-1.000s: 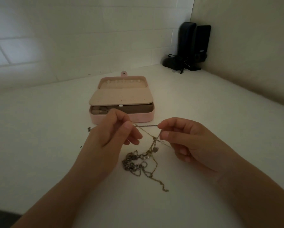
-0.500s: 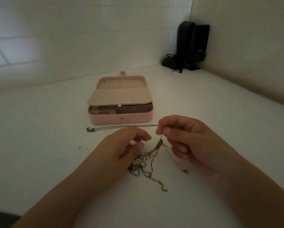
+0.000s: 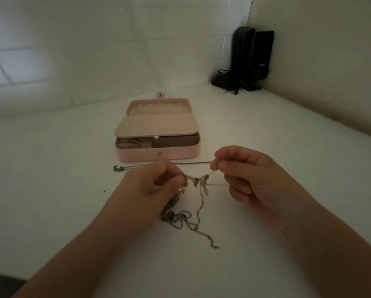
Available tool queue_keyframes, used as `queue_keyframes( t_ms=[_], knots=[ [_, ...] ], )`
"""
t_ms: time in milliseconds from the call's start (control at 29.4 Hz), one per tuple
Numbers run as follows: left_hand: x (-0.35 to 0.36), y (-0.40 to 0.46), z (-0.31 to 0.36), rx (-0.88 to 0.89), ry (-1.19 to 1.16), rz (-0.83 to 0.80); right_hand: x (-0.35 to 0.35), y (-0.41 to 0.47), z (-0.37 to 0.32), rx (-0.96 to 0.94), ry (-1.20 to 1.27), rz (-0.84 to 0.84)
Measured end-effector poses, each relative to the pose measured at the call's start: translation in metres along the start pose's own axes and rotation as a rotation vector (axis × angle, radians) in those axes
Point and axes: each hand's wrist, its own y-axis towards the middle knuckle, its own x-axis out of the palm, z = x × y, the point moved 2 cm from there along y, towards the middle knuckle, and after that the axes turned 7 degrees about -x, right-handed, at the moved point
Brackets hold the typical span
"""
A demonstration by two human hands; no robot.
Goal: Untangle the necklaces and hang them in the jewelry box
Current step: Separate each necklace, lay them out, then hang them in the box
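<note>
My left hand and right hand each pinch the knotted necklaces above the white table, loose chain trailing down onto it, one strand running left before the open pink jewelry box.

Pink jewelry box; dull gold necklaces; black speakers.

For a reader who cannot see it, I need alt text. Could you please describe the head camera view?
Two bare hands, left hand and right hand, pinch a tangled knot of necklaces above a white table, loose chains trailing down. Behind them an open pink jewelry box shows empty hooks; black speakers stand in the corner.
</note>
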Motion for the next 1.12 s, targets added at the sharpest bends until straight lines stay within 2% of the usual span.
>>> queue_keyframes(
  t_ms=[102, 238, 374, 544, 680, 782, 884, 1122],
  knots=[
    [-0.005, 0.003, 0.000, -0.077, -0.139, 0.035, -0.003, 0.002, 0.002, 0.013, -0.071, 0.065],
    [-0.007, 0.005, 0.000, -0.164, -0.396, -0.044, -0.003, 0.002, 0.004, 0.016, -0.172, 0.086],
    [-0.006, 0.004, 0.002, -0.227, -0.530, -0.092, -0.004, 0.003, 0.004, -0.011, -0.274, 0.096],
    [-0.006, 0.003, 0.003, -0.281, -0.615, -0.156, 0.000, -0.001, 0.002, -0.053, -0.545, 0.064],
    [-0.001, 0.002, 0.004, -0.359, -0.787, -0.302, 0.006, -0.005, 0.002, -0.238, -0.862, 0.016],
    [0.001, 0.002, 0.004, -0.375, -0.828, -0.363, 0.009, -0.005, 0.006, -0.368, -0.933, -0.074],
    [0.001, 0.001, 0.002, -0.371, -0.852, -0.409, 0.011, -0.005, 0.009, -0.384, -0.971, -0.128],
    [0.000, 0.000, 0.000, -0.255, -0.845, -0.464, 0.006, 0.001, 0.010, -0.353, -0.883, -0.008]
  ],
)
